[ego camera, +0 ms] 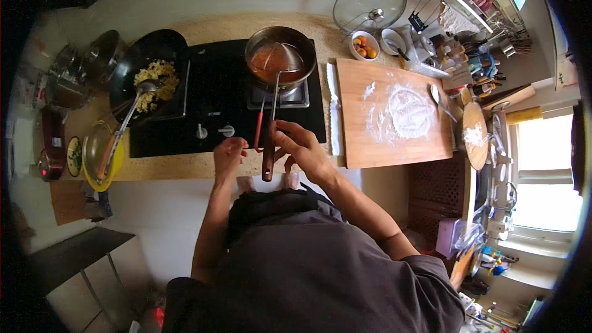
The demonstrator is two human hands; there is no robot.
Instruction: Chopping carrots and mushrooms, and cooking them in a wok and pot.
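My right hand (303, 150) holds the dark wooden handle (268, 155) of a long metal kitchen tool, perhaps a skimmer. Its shaft runs up into a metal pot (256, 39) on the right burner, and its head (289, 58) is at the reddish-brown liquid (266, 60). Just left of the shaft lies a red grip (259, 125) on thin metal rods; whether it belongs to the pot I cannot tell. My left hand (230, 152), slightly blurred, hovers by the front edge of the black cooktop (217, 78), fingers curled, nothing visible in them.
On the left, a black wok (122, 78) contains yellow crumbly food (159, 74) and a wooden-handled ladle (134, 106). A yellow bowl (115, 162) is near the counter edge. To the right are a floured wooden board (351, 152), a white strip (334, 111), a fruit bowl (364, 58) and a glass lid (356, 2).
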